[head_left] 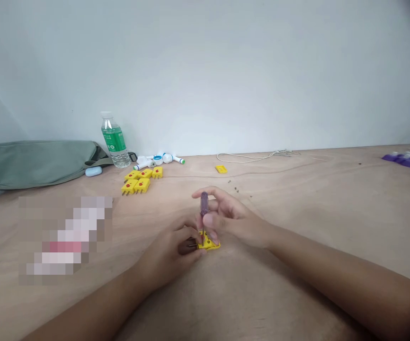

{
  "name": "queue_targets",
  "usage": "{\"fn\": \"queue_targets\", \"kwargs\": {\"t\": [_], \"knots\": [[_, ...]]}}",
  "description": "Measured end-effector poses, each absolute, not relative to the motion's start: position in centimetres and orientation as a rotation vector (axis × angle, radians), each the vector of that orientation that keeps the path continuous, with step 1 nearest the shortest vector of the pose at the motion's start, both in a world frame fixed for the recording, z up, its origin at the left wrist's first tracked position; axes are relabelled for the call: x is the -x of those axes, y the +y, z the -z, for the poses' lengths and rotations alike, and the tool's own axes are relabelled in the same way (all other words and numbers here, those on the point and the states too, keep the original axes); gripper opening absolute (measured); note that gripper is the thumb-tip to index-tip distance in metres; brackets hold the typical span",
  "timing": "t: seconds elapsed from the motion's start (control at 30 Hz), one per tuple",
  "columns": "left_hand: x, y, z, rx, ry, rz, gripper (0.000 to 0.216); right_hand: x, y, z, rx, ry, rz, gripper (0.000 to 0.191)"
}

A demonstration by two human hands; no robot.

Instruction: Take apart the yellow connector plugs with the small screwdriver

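Item: bare left hand (180, 241), mine, thumb and fingers drawn in narrow, gripping the pin end of a yellow plastic block-shaped plug (211, 245) with round holes, which lies on the tabletop directly before me

Item: bare right hand (228, 220), mine, fingertips pinching a slim screwdriver with a translucent purple handle (204, 202), held nearly upright, its thin metal shaft pointing down at the plug; exact seat of the tip too small to tell

Item: broad pale brown wood-toned tabletop (333, 213), under my hands and the plug

Item: pixelated white-and-pink patch (77, 241), left of my left hand, contents hidden

Item: several tiny dark metal bits (236, 190), scattered just beyond my right hand

Item: five yellow block-shaped plugs with red marks (142, 184), grouped beyond my left hand, some with metal pins showing

Item: flat yellow plastic piece (221, 169), lying alone, right of that group

Item: pale blue rounded case (93, 171), in front of a grey-green fabric bag (34, 163)

Item: clear plastic bottle with green label and white cap (114, 142), upright beside the bag

Item: white-and-blue plastic parts with green ends (158, 160), right of the bottle

Item: thin white looped cord (247, 161), near the plain pale wall (244, 71)

Item: purple strip bearing white pieces (409, 163), far right
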State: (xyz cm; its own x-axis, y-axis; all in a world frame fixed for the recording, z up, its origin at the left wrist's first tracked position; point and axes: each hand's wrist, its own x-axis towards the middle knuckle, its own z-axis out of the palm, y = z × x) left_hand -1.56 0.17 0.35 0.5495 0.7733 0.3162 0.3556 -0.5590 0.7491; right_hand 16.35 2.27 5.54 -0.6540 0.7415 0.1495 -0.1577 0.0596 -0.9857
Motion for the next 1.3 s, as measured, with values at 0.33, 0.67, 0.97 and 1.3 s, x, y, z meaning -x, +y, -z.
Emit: {"fn": "queue_targets", "kwargs": {"t": [0.33, 0.67, 0.97, 1.3], "knots": [[1.7, 0.2, -0.4, -2.138, 0.939, -0.817, 0.011, -16.4, 2.3, -6.3, 0.675, -1.735, -1.632, 0.022], [1.8, 0.2, -0.4, -2.153, 1.02, -0.77, 0.012, -16.4, 2.1, -6.1, 0.73, -1.565, -1.647, 0.038], [2.0, 0.3, -0.2, -2.176, 1.025, -0.769, 0.011, -16.9, 2.9, -6.2, 0.656, -1.617, -1.75, 0.031], [1.9, 0.4, -0.1, -2.169, 0.969, -0.812, 0.014, -16.9, 2.9, -6.4, 0.61, -1.745, -1.726, 0.023]]}}
